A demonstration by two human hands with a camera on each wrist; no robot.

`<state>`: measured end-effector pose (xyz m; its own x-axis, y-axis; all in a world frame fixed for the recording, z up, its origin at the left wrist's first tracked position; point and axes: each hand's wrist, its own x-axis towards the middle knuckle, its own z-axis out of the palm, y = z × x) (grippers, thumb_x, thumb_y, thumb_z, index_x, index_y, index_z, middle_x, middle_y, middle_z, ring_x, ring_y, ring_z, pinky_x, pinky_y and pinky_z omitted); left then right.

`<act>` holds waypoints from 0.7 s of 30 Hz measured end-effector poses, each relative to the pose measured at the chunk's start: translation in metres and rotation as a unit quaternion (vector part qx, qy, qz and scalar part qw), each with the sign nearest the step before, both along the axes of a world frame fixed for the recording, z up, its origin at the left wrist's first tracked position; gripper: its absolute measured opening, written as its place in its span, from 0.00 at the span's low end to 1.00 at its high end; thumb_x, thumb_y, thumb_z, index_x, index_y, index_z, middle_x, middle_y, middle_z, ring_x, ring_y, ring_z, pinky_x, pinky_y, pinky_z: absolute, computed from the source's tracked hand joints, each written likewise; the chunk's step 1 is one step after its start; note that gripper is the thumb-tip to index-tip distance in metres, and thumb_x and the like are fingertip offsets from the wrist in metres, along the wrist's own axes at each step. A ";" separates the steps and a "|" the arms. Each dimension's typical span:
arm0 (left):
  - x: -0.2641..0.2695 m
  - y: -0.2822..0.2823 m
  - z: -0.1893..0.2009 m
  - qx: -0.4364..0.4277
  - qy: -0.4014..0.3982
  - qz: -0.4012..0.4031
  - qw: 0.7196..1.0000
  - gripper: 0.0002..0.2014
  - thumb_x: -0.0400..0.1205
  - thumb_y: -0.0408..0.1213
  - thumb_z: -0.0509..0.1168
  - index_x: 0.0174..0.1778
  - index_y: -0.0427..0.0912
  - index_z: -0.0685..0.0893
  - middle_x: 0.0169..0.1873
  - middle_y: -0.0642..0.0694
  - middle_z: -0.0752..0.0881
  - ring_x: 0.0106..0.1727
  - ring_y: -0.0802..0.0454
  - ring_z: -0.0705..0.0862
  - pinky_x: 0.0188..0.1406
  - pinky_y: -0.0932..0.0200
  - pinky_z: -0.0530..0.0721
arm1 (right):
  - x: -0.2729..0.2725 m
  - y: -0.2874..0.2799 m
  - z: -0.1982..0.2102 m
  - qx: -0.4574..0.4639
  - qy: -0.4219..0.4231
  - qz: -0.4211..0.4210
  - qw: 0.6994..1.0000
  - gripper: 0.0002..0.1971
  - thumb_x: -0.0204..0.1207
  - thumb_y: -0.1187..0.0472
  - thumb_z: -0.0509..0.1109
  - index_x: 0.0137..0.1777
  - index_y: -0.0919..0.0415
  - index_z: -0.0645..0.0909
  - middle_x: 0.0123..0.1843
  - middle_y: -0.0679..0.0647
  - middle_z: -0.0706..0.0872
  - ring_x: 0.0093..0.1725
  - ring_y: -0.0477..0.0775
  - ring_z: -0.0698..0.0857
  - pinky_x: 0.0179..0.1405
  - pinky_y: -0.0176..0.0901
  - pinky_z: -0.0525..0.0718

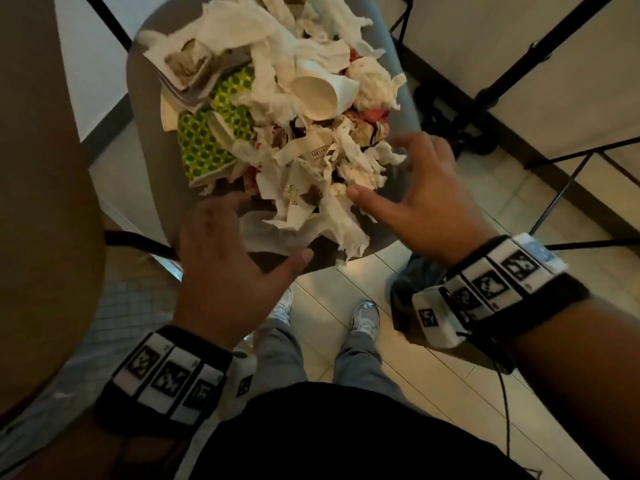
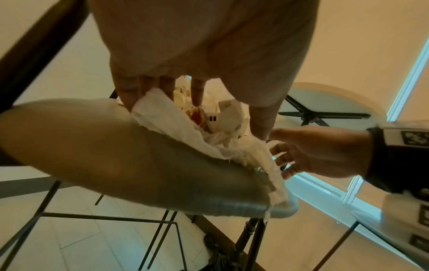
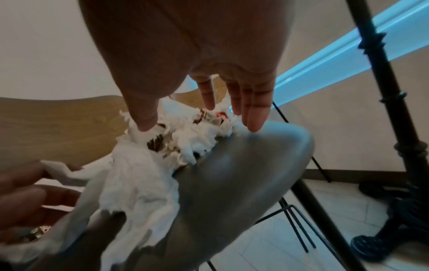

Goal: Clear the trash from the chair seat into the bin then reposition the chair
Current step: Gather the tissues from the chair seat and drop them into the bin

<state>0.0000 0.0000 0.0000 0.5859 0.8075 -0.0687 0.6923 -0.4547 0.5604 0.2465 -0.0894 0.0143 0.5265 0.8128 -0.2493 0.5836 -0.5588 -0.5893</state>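
Here, crumpled tissue (image 1: 322,216), smooth rounded seat (image 1: 149,140)

Far end of trash pile (image 1: 277,98) beyond top edge.

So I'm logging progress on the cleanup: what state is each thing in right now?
chair seat: covered with trash.
trash pile: heaped on the seat, tissue overhanging the near edge.
paper cup: on its side, mouth open.
left hand: open, at the pile's near edge.
right hand: open, fingers spread at the pile.
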 end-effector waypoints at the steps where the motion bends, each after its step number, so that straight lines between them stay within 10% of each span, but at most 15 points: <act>1: 0.002 0.000 -0.005 -0.011 0.012 0.007 1.000 0.46 0.68 0.69 0.74 0.74 0.39 0.74 0.67 0.39 0.78 0.70 0.39 0.76 0.66 0.38 0.79 | -0.002 0.007 -0.004 0.003 -0.009 -0.005 1.000 0.43 0.66 0.25 0.72 0.77 0.46 0.68 0.76 0.51 0.70 0.73 0.52 0.73 0.65 0.45 0.77; 10: -0.004 0.021 -0.016 -0.042 0.008 0.021 0.999 0.06 0.85 0.42 0.69 0.50 0.44 0.82 0.44 0.45 0.82 0.46 0.46 0.80 0.44 0.41 0.83 | -0.006 0.019 -0.027 0.030 -0.077 0.024 0.996 0.23 0.76 0.46 0.75 0.67 0.54 0.78 0.59 0.53 0.79 0.57 0.54 0.78 0.51 0.43 0.76; 16: -0.009 0.016 -0.002 -0.107 -0.075 0.093 0.987 0.03 0.85 0.39 0.70 0.48 0.51 0.82 0.38 0.52 0.85 0.41 0.58 0.84 0.32 0.71 0.79 | -0.004 0.013 -0.021 0.095 0.011 -0.018 0.995 0.13 0.76 0.50 0.76 0.57 0.51 0.81 0.46 0.45 0.83 0.43 0.42 0.81 0.40 0.32 0.79; 21: -0.018 0.003 0.002 -0.128 -0.121 0.093 0.980 0.09 0.85 0.37 0.70 0.43 0.55 0.79 0.33 0.48 0.84 0.33 0.54 0.83 0.28 0.67 0.80 | -0.003 -0.009 -0.008 0.101 0.051 -0.057 0.992 0.11 0.77 0.52 0.76 0.54 0.51 0.79 0.42 0.41 0.83 0.37 0.34 0.82 0.34 0.22 0.78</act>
